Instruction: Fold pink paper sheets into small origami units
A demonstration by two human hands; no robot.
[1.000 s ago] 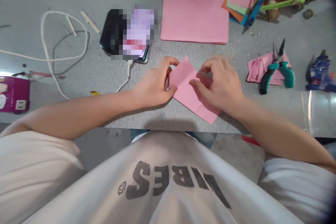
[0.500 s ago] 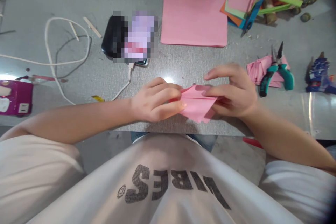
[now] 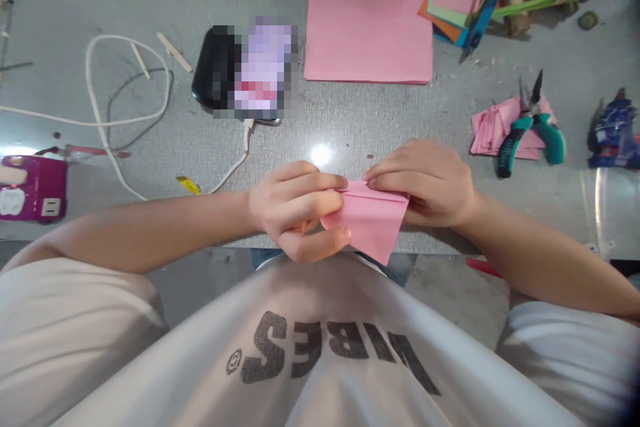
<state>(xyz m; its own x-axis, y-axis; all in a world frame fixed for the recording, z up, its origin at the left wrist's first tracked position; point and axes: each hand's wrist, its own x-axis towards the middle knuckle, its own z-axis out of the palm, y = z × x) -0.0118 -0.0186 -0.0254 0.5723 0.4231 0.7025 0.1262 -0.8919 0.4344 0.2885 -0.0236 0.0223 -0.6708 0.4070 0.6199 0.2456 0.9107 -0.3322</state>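
Observation:
A piece of pink paper (image 3: 376, 223) with a fold along its far edge is held between both hands at the near edge of the table. My left hand (image 3: 300, 207) grips its left side, fingers on top along the fold and the thumb lower down. On the other side, my right hand (image 3: 427, 180) is closed on the far right corner, its fingertips pressed at the folded edge. The right thumb is mostly hidden. A pointed corner of the paper hangs toward my shirt.
Pliers (image 3: 531, 127) with teal handles lie on folded pink paper pieces (image 3: 493, 127) at right, beside a blue tool (image 3: 616, 130). Beyond my hands lies a pink paper stack (image 3: 367, 33). A phone (image 3: 265, 67), black case (image 3: 214, 70), white cable (image 3: 167, 97) and purple box (image 3: 35, 187) are leftward.
My right hand has closed its raised index finger down onto the paper's far edge. The paper has turned and shifted nearer to me, and the left thumb has moved lower.

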